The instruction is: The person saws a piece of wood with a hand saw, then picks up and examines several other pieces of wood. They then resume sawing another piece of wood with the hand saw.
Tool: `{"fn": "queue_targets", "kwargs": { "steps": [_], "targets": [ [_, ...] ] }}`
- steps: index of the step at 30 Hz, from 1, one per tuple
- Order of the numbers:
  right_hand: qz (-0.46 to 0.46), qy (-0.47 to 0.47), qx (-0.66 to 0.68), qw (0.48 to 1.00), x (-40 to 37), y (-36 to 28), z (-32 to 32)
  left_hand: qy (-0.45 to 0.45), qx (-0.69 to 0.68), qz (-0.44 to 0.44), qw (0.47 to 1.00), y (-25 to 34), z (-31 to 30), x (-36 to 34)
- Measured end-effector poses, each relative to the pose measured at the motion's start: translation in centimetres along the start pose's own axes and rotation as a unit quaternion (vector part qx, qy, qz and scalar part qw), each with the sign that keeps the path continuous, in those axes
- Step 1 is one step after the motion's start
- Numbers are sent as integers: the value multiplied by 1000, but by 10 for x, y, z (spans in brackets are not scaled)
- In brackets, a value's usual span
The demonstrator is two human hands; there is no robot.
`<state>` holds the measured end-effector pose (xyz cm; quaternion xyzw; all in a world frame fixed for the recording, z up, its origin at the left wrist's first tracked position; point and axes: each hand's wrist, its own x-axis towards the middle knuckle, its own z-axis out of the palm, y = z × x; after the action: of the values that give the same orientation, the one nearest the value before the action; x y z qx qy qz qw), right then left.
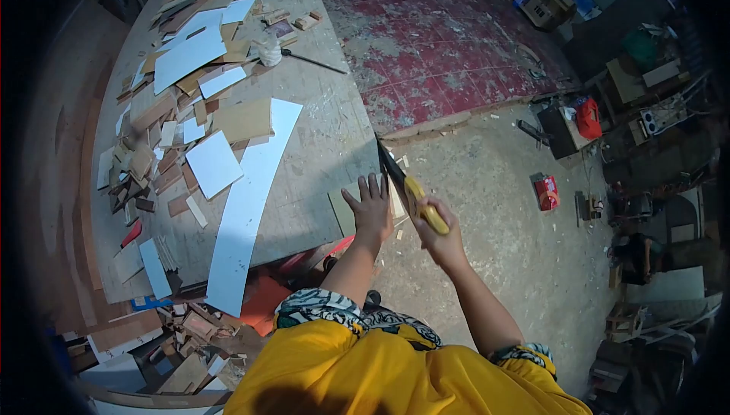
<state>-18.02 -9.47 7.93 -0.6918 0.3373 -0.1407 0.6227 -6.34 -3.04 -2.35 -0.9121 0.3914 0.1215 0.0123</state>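
Note:
My right hand [439,239] is wrapped round the yellow handle of a handsaw [391,166]. The saw's dark blade runs up along the right edge of the worktable [323,172], slanting toward its far side. Fingers spread, my left hand [371,213] lies flat on a small tan board [341,208] at that same edge, just left of the blade. Part of the board is covered by the hand. A pale strip of wood [396,201] shows between my left hand and the saw.
A long curved white panel [247,210] crosses the table, beside a heap of white and brown offcuts [186,134]. A glue bottle [269,52] stands farther back. Scrap wood [194,339] fills the lower left. A red box [546,192] sits on the concrete floor; a person [642,255] is far right.

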Motion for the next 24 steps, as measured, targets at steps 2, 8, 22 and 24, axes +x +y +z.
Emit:
{"fn": "queue_targets", "kwargs": {
  "steps": [2,8,22,24],
  "targets": [
    [16,-10,-12,1000,-1,-12,0,10,6,12,1000,-2,2,-1],
    [19,-13,64,998,64,-1,13,38,-6,8,999,-2,5,-2],
    [-43,-27,-53,997,43,-2,15,60,-6,13,998,-4,23,5],
    [41,-27,18,999,32,-4,-1,53,12,-2,999,-2,15,2]
  ]
}}
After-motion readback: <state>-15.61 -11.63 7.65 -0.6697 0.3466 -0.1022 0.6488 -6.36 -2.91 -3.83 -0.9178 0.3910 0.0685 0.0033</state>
